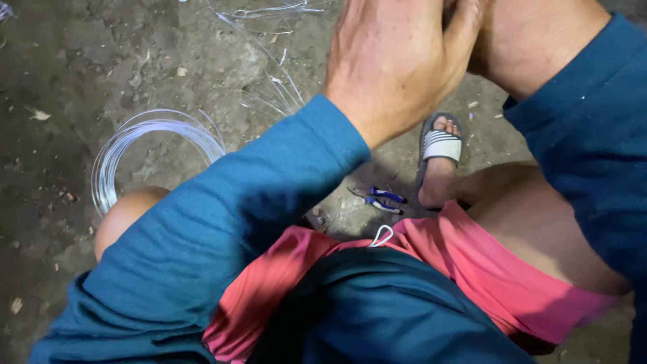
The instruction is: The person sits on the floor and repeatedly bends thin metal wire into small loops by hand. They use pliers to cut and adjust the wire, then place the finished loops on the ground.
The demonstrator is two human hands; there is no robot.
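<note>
Two hands meet at about 1 o'clock, near the top edge. The left hand [394,64] shows its back and lies over the right hand [465,13], which is mostly hidden and cut off by the edge. I cannot tell whether either hand is wide or closed, or if they hold anything.

One round coil of thin silver wire [151,145] lies flat on the grey dirt floor [60,81] at about 9 o'clock, well apart from the hands. A loose bunch of thin cut wire pieces [273,94] lies at about 11 o'clock, just beside the left hand. They are too thin and mixed up to count.

One small pair of pliers with blue and white handles [381,199] lies on the floor near the middle, at about 5 o'clock from the left hand. Its tip is hard to make out in the shadow.

One foot in a grey and white striped slide sandal [441,145] stands just to the right of the pliers. The other foot is hidden.

Two blue long sleeves [222,222] and pink shorts [485,276] fill the bottom of the view.
</note>
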